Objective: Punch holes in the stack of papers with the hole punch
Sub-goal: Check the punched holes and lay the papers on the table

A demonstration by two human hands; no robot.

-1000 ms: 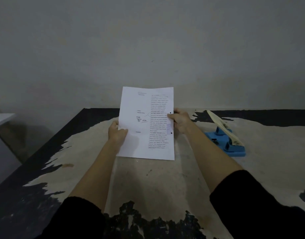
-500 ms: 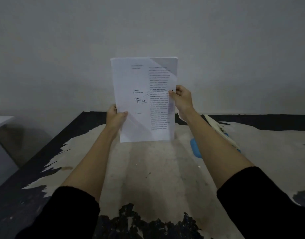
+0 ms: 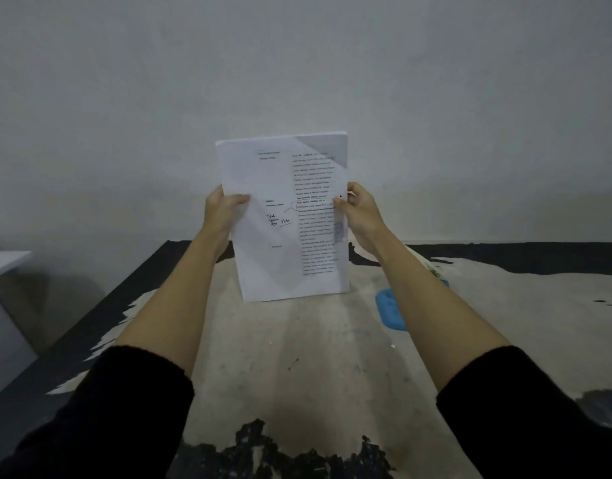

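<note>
I hold a stack of white printed papers (image 3: pixel 284 236) upright in the air above the table, its front page facing me. My left hand (image 3: pixel 221 212) grips the stack's left edge. My right hand (image 3: pixel 358 212) grips the right edge, where a punched hole shows just above my thumb. The blue hole punch (image 3: pixel 389 309) sits on the table to the right, mostly hidden behind my right forearm; a bit of its pale lever shows beyond the arm.
The table (image 3: pixel 297 357) has a worn pale top with black patches and a dark edge on the left. A plain wall rises behind it. A pale surface (image 3: pixel 4 262) juts in at the far left.
Both hands lifted the stack off the table and stood it upright at chest height. Since half a second ago it has barely moved.
</note>
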